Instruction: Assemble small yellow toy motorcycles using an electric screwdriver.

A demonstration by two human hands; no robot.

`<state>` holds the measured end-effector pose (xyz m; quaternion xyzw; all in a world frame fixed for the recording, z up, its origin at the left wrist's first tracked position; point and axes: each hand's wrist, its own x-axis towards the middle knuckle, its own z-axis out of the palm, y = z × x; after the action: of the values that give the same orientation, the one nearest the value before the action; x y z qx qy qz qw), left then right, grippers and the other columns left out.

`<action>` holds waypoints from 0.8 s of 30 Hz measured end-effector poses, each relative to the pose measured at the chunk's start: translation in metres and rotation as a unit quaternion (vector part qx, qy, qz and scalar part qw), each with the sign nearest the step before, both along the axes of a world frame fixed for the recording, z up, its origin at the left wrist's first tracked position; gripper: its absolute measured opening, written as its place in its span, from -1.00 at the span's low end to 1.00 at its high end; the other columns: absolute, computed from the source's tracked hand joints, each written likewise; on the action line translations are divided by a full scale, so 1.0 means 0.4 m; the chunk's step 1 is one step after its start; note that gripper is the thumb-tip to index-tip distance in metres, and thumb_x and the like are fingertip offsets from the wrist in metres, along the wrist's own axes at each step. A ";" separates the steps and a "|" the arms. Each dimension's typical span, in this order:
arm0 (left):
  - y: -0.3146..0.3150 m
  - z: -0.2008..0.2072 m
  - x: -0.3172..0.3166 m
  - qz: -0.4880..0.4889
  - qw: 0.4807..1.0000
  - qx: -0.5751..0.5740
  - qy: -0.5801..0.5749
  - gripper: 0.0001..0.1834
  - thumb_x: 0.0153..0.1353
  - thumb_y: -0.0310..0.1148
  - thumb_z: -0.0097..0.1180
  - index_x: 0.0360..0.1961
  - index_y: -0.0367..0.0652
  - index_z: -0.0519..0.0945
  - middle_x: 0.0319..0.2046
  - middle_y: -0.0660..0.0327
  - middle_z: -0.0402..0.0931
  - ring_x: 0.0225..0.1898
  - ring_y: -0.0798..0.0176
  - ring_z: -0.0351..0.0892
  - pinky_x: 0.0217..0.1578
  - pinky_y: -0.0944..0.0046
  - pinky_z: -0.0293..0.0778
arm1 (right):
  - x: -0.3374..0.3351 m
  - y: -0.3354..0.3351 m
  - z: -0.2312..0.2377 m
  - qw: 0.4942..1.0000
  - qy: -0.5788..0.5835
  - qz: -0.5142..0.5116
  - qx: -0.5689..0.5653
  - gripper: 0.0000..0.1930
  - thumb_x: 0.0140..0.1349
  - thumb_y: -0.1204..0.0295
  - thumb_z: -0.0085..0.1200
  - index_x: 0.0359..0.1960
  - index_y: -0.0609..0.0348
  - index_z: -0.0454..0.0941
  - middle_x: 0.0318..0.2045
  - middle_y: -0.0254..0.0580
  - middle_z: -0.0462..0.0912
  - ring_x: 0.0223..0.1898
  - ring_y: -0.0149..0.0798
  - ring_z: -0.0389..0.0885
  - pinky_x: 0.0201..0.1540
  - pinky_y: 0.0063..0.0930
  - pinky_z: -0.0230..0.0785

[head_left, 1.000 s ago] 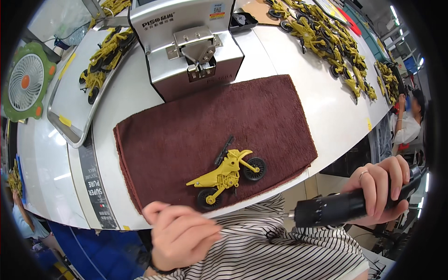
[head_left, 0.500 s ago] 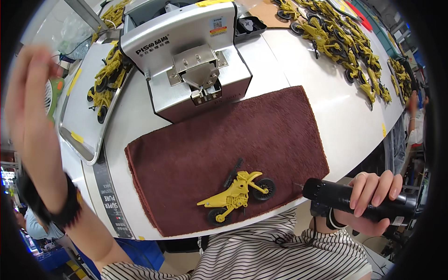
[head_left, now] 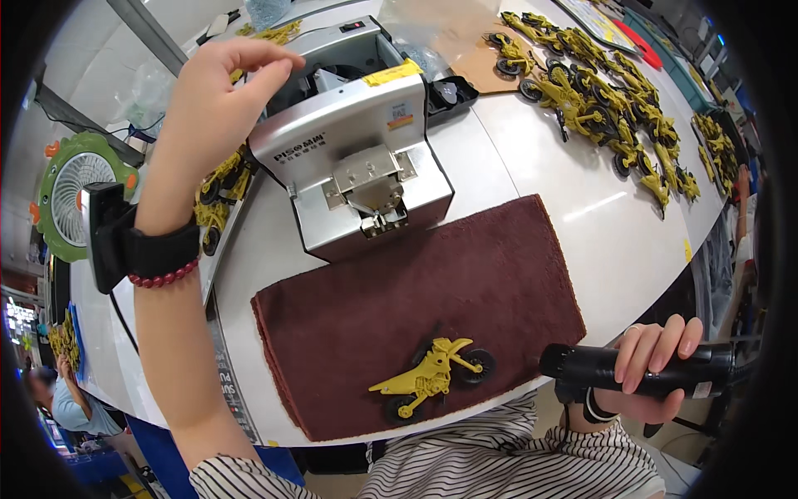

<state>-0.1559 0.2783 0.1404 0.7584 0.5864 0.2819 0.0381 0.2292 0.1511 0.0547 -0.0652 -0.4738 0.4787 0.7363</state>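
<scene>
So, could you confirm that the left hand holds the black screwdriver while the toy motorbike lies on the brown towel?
Not quite: the head view shows the right hand holding the black screwdriver; the toy motorbike does lie on the brown towel.

A yellow toy motorbike lies sideways on a brown towel. A black screwdriver points left in the right hand

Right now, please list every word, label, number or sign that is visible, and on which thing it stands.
Silver machine: dark lettering on its front; I leave its words unquoted.
Small sticker on that front: print too small to read.
Dark strip on the white table: pale lettering, partly hidden; also unquoted.
Black handheld tool: pale label, too small to read.
</scene>
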 end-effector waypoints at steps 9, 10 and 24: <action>-0.301 -0.061 0.254 -0.097 0.995 0.023 0.022 -0.65 -0.13 -0.36 0.25 -0.26 -0.25 0.55 -0.31 0.13 0.53 -0.25 0.16 0.49 -0.12 0.24 0.33 | 0.011 0.010 0.012 0.999 -0.030 -0.033 -0.029 -0.57 0.13 0.31 0.12 -0.16 0.20 0.13 -0.35 -0.12 0.32 -0.62 -0.34 0.40 -0.57 -0.48 0.30; -0.360 -0.065 0.285 -0.093 0.993 -0.061 0.051 -0.45 -0.19 -0.19 0.35 -0.14 -0.19 0.53 -0.23 0.09 0.50 -0.18 0.05 0.45 -0.09 0.15 0.29 | 0.005 0.016 0.028 0.999 -0.016 -0.019 -0.036 -0.57 0.15 0.28 0.08 -0.11 0.22 0.13 -0.34 -0.12 0.32 -0.61 -0.34 0.39 -0.55 -0.47 0.28; -0.448 -0.277 0.358 -0.063 0.982 -0.151 -0.096 -0.42 -0.23 -0.21 0.40 -0.08 -0.03 0.54 -0.15 0.14 0.30 -0.27 0.21 0.31 -0.11 0.23 0.28 | -0.034 0.036 0.019 0.994 -0.067 0.017 -0.090 -0.57 0.19 0.24 0.00 -0.06 0.26 0.19 -0.33 -0.11 0.36 -0.61 -0.35 0.41 -0.51 -0.46 0.32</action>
<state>-0.0126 0.0991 0.0297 0.7484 0.5672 0.2587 0.2263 0.2157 0.1657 0.0623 -0.1550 -0.4780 0.5260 0.6862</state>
